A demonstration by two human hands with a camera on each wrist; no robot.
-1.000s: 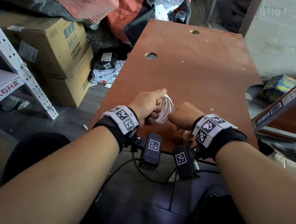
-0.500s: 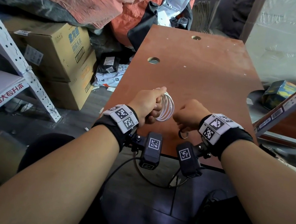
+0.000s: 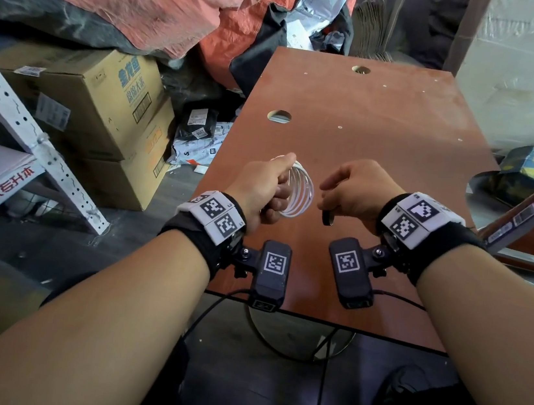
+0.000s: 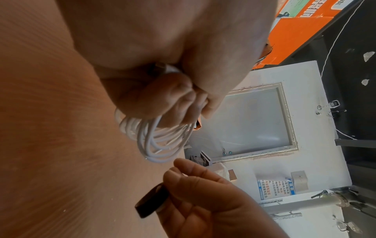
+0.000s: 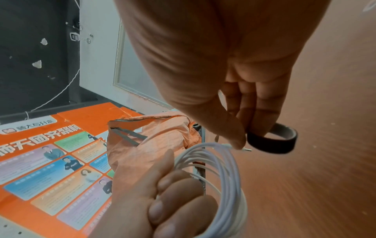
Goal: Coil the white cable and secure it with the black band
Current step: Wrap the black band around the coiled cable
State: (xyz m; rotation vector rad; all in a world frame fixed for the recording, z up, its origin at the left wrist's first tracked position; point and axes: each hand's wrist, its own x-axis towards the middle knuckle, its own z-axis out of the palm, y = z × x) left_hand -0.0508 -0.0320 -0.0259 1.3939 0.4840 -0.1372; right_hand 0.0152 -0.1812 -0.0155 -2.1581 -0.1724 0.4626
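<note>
The white cable [image 3: 299, 193] sits at the centre of the head view, already wound into several loops and held above the worktop [image 3: 388, 123]. The left hand [image 3: 262, 189] grips one side of the coil, fingers [image 5: 162, 211] curled round the strands. Just right of it, apart from the coil, the right hand [image 3: 354, 190] pinches the black band [image 3: 327, 217] between thumb and fingers. Coiling looks done; wrapping and fastening the band remain. The right wrist view alone shows the band [image 5: 272, 140] as a closed ring and a cable plug tip poking out beside it.
</note>
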